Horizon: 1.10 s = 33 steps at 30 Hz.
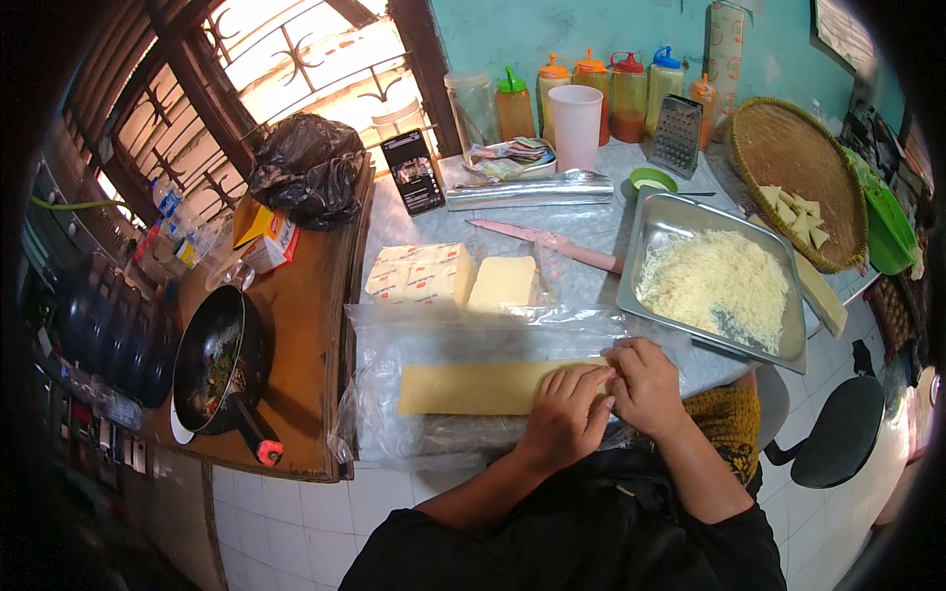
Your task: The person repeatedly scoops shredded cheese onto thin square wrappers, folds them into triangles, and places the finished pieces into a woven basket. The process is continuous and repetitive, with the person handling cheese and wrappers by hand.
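A long pale-yellow dough strip (463,389) lies flat on a clear plastic sheet (379,433) in front of me. At its right end both my hands are close together. My left hand (567,414) rests over the strip with fingers bent onto that end. Beside it, my right hand (642,386) has its fingers curled and pinched at the same end. The fingers hide most of that end, so how it is folded there cannot be made out. Just beyond the strip stand a wrapped cheese block (419,276) and a smaller unwrapped block (505,283).
A metal tray (631,286) of grated cheese (714,286) is at the right. A pink knife (562,246) lies behind the blocks, near a foil roll (532,191), phone (412,172) and grater (676,133). A woven basket (788,148) holds folded dough pieces (798,217). Left: a pan (251,315).
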Available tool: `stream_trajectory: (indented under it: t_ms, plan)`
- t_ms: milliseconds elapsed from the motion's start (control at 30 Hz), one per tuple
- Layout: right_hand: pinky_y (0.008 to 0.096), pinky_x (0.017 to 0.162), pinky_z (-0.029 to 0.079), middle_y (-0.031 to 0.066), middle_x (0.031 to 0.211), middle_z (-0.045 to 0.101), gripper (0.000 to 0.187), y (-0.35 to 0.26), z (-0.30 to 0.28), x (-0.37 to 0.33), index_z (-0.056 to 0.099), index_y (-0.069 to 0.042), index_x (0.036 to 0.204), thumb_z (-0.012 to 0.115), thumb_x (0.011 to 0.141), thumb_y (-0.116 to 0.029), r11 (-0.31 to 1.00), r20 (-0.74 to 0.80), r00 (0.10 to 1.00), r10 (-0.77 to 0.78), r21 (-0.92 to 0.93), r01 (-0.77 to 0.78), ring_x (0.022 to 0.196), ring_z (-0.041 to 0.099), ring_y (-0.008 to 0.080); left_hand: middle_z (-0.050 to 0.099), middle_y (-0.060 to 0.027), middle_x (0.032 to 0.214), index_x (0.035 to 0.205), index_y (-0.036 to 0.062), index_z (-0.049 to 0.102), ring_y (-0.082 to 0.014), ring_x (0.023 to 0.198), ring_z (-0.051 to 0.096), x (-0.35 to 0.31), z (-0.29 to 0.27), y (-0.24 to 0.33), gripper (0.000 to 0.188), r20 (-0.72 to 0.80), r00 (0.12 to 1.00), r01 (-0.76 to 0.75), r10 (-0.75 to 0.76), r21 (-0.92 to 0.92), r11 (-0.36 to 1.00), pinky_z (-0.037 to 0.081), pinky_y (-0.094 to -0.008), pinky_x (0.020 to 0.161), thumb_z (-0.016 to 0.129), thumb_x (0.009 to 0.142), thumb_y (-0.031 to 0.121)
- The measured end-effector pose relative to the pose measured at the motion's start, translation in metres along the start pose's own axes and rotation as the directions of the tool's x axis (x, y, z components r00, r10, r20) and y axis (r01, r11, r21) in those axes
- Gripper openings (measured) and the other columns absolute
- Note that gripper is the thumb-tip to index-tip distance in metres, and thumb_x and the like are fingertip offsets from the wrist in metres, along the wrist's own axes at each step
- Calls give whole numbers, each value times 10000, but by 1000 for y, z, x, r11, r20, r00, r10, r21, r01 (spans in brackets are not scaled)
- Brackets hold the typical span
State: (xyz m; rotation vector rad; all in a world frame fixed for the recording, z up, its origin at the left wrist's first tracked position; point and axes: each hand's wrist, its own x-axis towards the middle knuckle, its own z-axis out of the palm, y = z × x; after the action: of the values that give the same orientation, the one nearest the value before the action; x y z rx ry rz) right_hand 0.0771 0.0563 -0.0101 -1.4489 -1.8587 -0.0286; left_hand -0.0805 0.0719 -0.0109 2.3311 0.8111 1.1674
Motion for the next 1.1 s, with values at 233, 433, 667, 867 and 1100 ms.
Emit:
stream_trajectory:
  t_ms: [233,433,667,867,1100]
  plan:
    - [399,705,460,138,891,547,237,0,1,-1,591,-42,913,612,679,-73,1000,-19,1000,21,10,-21,816,541,340,578,-128,1006,1086,20,543,-303,928,539,0,2,-2,320,-4,1000,-24,24,48,999,396,-391,836,591,789,129]
    - [400,696,449,139,884,531,240,1,1,-1,579,-43,921,609,686,-84,999,-11,999,33,-12,-33,809,528,343,579,-142,1013,1082,16,541,-320,926,539,0,1,0,325,9,1000,-20,20,43,999,396,-404,826,604,776,103]
    - [400,702,450,134,908,538,233,-2,0,0,574,-49,911,607,685,-91,999,10,999,49,-11,-48,823,530,337,578,-148,1016,1082,11,538,-331,922,537,1,-1,0,331,0,1000,-23,23,19,1000,396,-407,823,608,769,90]
    - [397,696,446,130,881,547,232,2,0,2,569,-54,905,603,678,-90,998,16,998,59,30,-59,805,533,334,591,-155,1009,1062,9,551,-333,927,547,0,0,-1,306,-16,1000,-23,23,14,1000,405,-416,829,595,767,73]
    - [388,748,449,125,925,557,260,8,-2,-1,586,-63,938,624,694,-144,977,51,982,181,102,-186,861,543,335,597,-141,1015,1103,15,552,-309,938,555,-5,3,-7,323,-103,992,60,-70,-101,993,407,-403,852,563,783,60]
